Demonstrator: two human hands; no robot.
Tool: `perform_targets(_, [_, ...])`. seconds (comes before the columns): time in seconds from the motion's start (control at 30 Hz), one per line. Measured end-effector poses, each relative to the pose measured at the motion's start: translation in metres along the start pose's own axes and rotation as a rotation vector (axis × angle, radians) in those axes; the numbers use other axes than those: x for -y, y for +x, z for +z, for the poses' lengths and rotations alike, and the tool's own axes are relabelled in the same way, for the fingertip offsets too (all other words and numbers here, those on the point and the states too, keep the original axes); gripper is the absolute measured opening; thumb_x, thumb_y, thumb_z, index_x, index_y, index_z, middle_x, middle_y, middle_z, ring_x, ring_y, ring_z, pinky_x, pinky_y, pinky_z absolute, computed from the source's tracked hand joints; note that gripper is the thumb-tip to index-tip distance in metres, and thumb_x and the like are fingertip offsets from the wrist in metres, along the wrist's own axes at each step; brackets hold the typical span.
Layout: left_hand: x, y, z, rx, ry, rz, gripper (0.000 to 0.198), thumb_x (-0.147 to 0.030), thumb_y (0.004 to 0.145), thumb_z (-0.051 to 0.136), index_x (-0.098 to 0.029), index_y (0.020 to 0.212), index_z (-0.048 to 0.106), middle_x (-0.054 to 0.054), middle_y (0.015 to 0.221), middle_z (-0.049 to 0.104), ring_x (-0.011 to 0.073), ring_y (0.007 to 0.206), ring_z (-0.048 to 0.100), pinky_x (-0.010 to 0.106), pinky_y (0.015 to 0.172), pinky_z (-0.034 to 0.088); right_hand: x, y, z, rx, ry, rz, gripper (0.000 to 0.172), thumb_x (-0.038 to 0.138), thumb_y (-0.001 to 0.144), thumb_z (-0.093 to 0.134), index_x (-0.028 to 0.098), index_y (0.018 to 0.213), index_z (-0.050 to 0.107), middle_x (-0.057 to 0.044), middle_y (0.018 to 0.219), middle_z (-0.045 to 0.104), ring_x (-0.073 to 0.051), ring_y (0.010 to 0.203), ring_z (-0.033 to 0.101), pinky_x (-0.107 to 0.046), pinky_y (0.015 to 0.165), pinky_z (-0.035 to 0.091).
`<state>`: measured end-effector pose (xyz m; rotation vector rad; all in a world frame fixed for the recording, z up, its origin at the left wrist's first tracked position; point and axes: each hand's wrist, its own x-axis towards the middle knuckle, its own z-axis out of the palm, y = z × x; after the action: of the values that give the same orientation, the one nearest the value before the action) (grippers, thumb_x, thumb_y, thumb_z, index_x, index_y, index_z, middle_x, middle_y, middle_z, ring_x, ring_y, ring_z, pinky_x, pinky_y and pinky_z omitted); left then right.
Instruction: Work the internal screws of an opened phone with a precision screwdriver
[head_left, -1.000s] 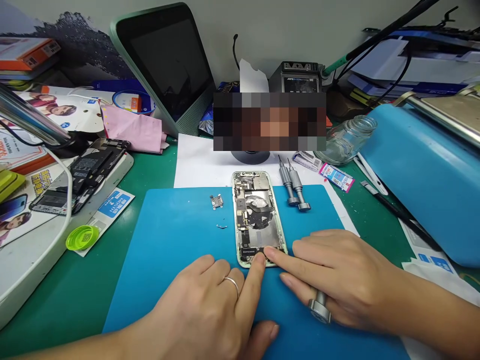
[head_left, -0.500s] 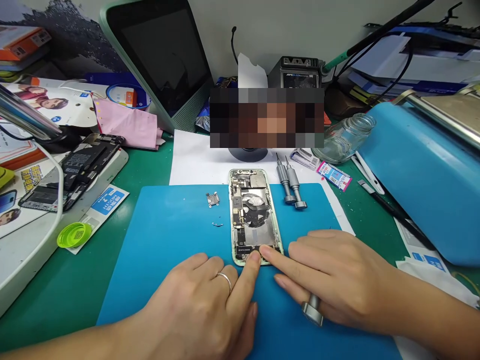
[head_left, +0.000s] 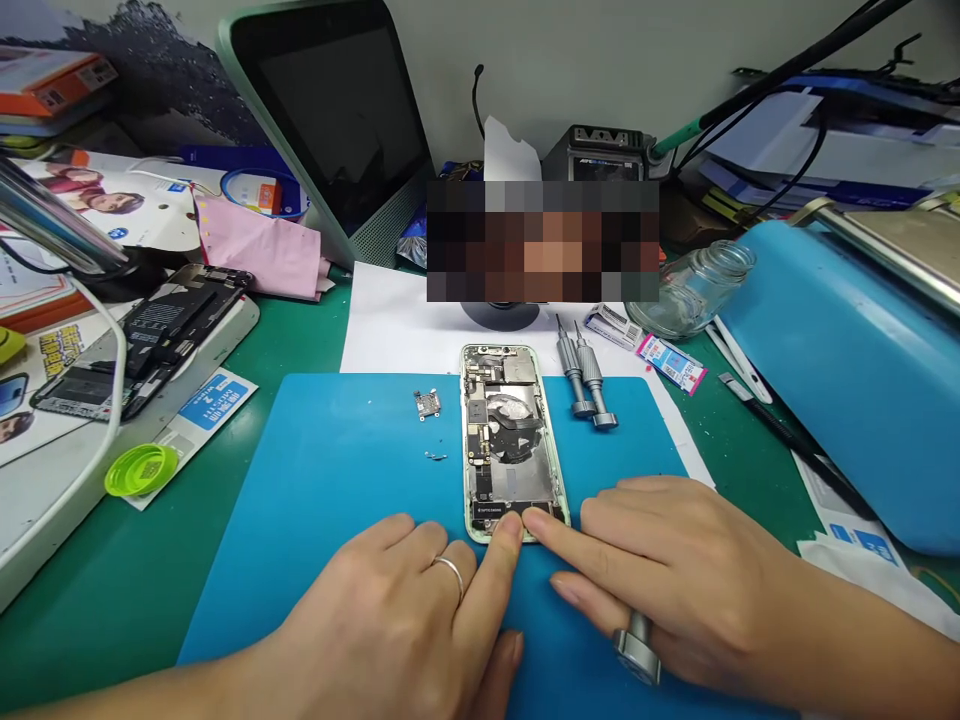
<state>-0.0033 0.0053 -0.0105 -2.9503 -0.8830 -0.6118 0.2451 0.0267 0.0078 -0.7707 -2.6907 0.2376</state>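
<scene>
An opened phone (head_left: 517, 430) with a pale green frame lies on the blue mat (head_left: 330, 450), its inner parts bare. My left hand (head_left: 409, 615) presses its index fingertip at the phone's bottom edge; the other fingers are bent and grip nothing. Beside that fingertip, the index finger of my right hand (head_left: 682, 560) touches the phone's lower end. A grey screwdriver (head_left: 637, 652) is tucked in my right hand, only its knob end showing. Left of the phone lie a small metal plate (head_left: 428, 404) and several tiny parts (head_left: 436, 456).
Two grey screwdrivers (head_left: 591, 375) lie right of the phone. Further right are a glass jar (head_left: 697, 290), white tweezers (head_left: 739, 360) and a large blue case (head_left: 847, 400). On the left are a green cap (head_left: 141, 470) and another phone assembly (head_left: 150, 340). A monitor (head_left: 330, 110) stands behind.
The whole view has shifted slightly, with things appearing a little lower. Both index fingers stay on the phone's lower end; the screwdriver's knob in my right hand tilts a little differently.
</scene>
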Motion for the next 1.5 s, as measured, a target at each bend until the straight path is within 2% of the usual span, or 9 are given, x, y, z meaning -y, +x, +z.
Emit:
perform_targets(0.27, [0.0004, 0.0, 0.0025, -0.022, -0.004, -0.016, 0.035, -0.026, 0.102, 0.038, -0.006, 0.125, 0.056, -0.001, 0.067, 0.067, 0.0164, 0.051, 0.063, 0.032, 0.045, 0.048, 0.0021, -0.0001, 0.0009, -0.041, 0.006, -0.005, 0.025, 0.024, 0.1, 0.054, 0.012, 0.12, 0.064, -0.001, 0.074, 0.068, -0.016, 0.059, 0.058, -0.036, 0.05, 0.041])
perform_targets(0.53, [0.0009, 0.0012, 0.001, -0.019, -0.015, -0.017, 0.035, -0.027, 0.101, 0.041, -0.006, 0.125, 0.056, -0.001, 0.068, 0.067, 0.0165, 0.052, 0.063, 0.032, 0.044, 0.048, 0.0034, -0.0016, 0.0029, -0.022, 0.035, 0.067, 0.027, 0.024, 0.101, 0.051, 0.015, 0.121, 0.066, -0.002, 0.078, 0.072, -0.017, 0.062, 0.063, -0.037, 0.053, 0.045])
perform_targets(0.73, [0.0008, 0.0018, 0.0028, -0.015, -0.024, -0.016, 0.034, -0.027, 0.102, 0.041, -0.006, 0.125, 0.056, -0.002, 0.066, 0.066, 0.0161, 0.051, 0.063, 0.031, 0.044, 0.047, 0.0036, -0.0005, 0.0019, -0.069, 0.031, 0.037, 0.025, 0.023, 0.1, 0.054, 0.013, 0.12, 0.065, -0.003, 0.076, 0.072, -0.017, 0.062, 0.063, -0.034, 0.054, 0.046])
perform_targets(0.9, [0.0019, 0.001, 0.0045, -0.043, -0.012, -0.01, 0.034, -0.026, 0.104, 0.036, -0.007, 0.123, 0.057, -0.002, 0.067, 0.067, 0.015, 0.05, 0.062, 0.031, 0.043, 0.045, 0.0022, -0.0001, 0.0029, -0.03, 0.001, 0.055, 0.025, 0.025, 0.103, 0.05, 0.014, 0.119, 0.066, -0.003, 0.081, 0.072, -0.016, 0.067, 0.066, -0.031, 0.059, 0.05])
perform_targets(1.03, [0.0026, 0.0014, 0.0048, -0.04, -0.007, -0.015, 0.034, -0.027, 0.104, 0.036, -0.007, 0.122, 0.057, -0.002, 0.067, 0.066, 0.0147, 0.049, 0.062, 0.031, 0.043, 0.044, 0.0025, 0.001, 0.0025, -0.046, 0.003, 0.021, 0.026, 0.025, 0.102, 0.053, 0.013, 0.12, 0.066, -0.001, 0.077, 0.071, -0.015, 0.063, 0.062, -0.032, 0.055, 0.046])
perform_targets(1.2, [0.0031, 0.0015, 0.0044, -0.054, -0.004, -0.007, 0.033, -0.028, 0.103, 0.038, -0.008, 0.119, 0.059, -0.003, 0.064, 0.064, 0.0156, 0.049, 0.062, 0.032, 0.042, 0.045, 0.003, 0.0023, -0.0003, -0.055, 0.019, 0.019, 0.034, 0.023, 0.1, 0.056, 0.01, 0.131, 0.06, -0.001, 0.081, 0.072, -0.013, 0.063, 0.06, -0.03, 0.058, 0.045])
perform_targets(1.5, [0.0008, 0.0009, 0.0056, -0.047, -0.017, -0.013, 0.037, -0.026, 0.098, 0.045, -0.005, 0.126, 0.056, -0.001, 0.066, 0.066, 0.0174, 0.049, 0.061, 0.033, 0.041, 0.045, 0.0015, 0.0029, 0.0005, -0.007, 0.021, 0.046, 0.028, 0.025, 0.101, 0.055, 0.013, 0.123, 0.066, -0.001, 0.076, 0.068, -0.013, 0.059, 0.057, -0.03, 0.056, 0.042])
